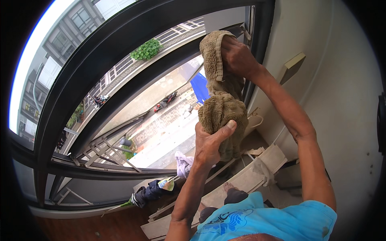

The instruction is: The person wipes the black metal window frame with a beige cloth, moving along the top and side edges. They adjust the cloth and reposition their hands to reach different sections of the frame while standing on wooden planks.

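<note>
Right now both hands are on the towel (225, 106), a brown, thick-piled one hanging in a long bunch in the upper middle of the frame, in front of the window (94, 54). The right hand (240, 60) is closed on its upper end, knuckles outward, with a hemmed fold hanging down beside the fingers. Lower, near the centre, the left hand (207, 142) grips a gathered wad, its thumb pressed along the front and its other fingers mostly hidden. Between the two, the towel narrows and looks twisted; its tail drops below the left hand. Whether it touches the window frame, I cannot tell.

Through the glass and the opening at left and centre show a bush (146, 49), a motorbike (165, 101) on the pavement and a blue sheet (199, 86) just left of the towel. A lilac cloth (183, 164) hangs just left of the left forearm, and a dark umbrella (150, 193) lies below it, lower left of centre.

At the bottom are the person's bright blue shirt (257, 215) and a bare foot (229, 186), near a pale board (273, 158). A pale wall (354, 80) fills the right side, with a yellowish block (293, 66) on it beyond the right forearm.
</note>
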Tool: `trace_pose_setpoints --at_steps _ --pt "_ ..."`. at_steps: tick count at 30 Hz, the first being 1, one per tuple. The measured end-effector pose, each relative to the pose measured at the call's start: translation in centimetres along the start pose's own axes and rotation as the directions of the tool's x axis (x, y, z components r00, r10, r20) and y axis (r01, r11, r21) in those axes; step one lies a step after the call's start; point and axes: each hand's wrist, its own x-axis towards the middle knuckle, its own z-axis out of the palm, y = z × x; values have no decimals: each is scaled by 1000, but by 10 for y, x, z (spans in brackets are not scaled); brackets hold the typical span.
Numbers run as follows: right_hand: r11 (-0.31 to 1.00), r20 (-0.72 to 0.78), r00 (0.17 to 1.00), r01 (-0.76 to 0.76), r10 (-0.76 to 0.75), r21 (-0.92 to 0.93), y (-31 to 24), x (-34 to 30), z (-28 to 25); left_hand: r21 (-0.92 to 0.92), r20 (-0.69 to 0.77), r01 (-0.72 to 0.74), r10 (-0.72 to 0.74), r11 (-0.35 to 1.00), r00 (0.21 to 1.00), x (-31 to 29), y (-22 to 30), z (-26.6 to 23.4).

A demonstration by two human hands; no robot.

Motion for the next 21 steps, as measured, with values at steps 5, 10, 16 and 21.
trace_pose_setpoints --at_steps 5,10,16,21 --pt "997 25 998 -55 56 -53 0 5 -3 -13 26 29 -29 999 999 9 0 2" --pt "982 13 989 -145 147 -122 2 -2 2 -30 22 29 -28 999 999 9 0 5" --pt "925 -63 944 -331 324 -185 32 -18 -2 -29 25 39 -39 999 999 7 1 -2" --pt "889 -71 925 -378 373 -259 16 -4 2 -78 42 45 -42 996 998 8 -7 1"
